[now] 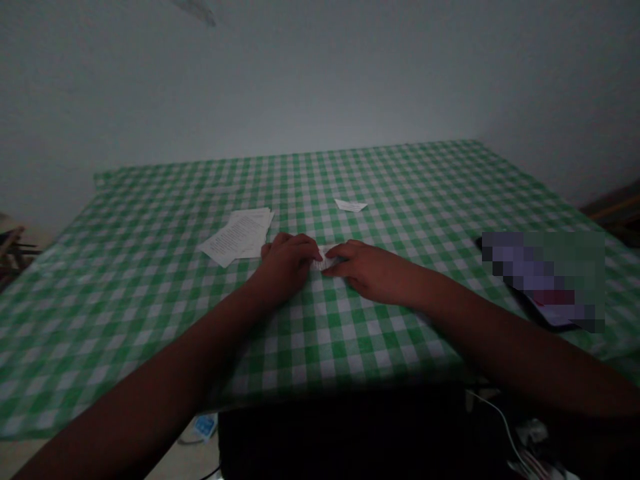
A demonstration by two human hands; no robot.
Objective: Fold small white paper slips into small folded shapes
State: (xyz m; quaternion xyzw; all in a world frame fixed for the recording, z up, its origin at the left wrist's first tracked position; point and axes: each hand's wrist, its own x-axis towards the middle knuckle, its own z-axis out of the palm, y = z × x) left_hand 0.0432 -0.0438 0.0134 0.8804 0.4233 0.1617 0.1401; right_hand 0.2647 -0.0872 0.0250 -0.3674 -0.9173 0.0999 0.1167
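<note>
Both my hands rest on a table covered with a green-and-white checked cloth (150,280). My left hand (287,263) and my right hand (367,270) meet at the middle, fingers curled and pressed together on a small piece of white paper (324,259) that lies on the cloth. Most of that paper is hidden under my fingers.
A few printed white sheets (239,235) lie just left of my hands. A small folded white paper (351,205) sits farther back. A dark flat device (543,293), partly blurred out, lies at the right. A white wall stands behind the table; cables hang below its front edge.
</note>
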